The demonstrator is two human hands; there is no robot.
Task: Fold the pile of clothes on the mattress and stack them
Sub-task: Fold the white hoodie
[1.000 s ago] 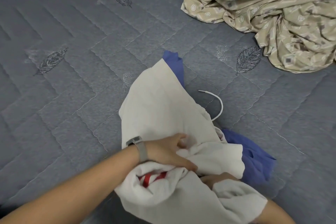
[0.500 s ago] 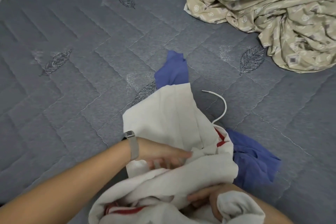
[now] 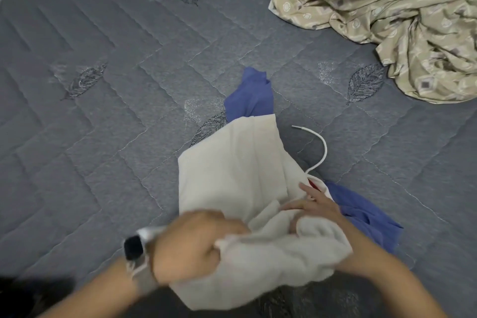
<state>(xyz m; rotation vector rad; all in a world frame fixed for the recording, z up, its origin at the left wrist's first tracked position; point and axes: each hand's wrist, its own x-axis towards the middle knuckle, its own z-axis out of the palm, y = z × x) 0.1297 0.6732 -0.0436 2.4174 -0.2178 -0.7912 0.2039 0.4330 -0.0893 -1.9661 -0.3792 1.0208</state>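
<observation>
The left hand (image 3: 196,248), blurred and with a dark watch (image 3: 134,250) on its wrist, has its fingers curled into a bunched fold of the cream garment (image 3: 232,170) and grips it at the near edge. The right hand (image 3: 313,205) lies on the same cloth with straight, spread fingers, pressing it flat beside a sliver of red trim. The cream garment sprawls over the grey quilted mattress (image 3: 103,137), its white drawstring (image 3: 321,148) curling loose to the right. A blue garment (image 3: 254,97) lies beneath it, showing beyond the far edge and again beside the right forearm. A crumpled beige patterned sheet (image 3: 400,15) sits well apart at the far right corner.
</observation>
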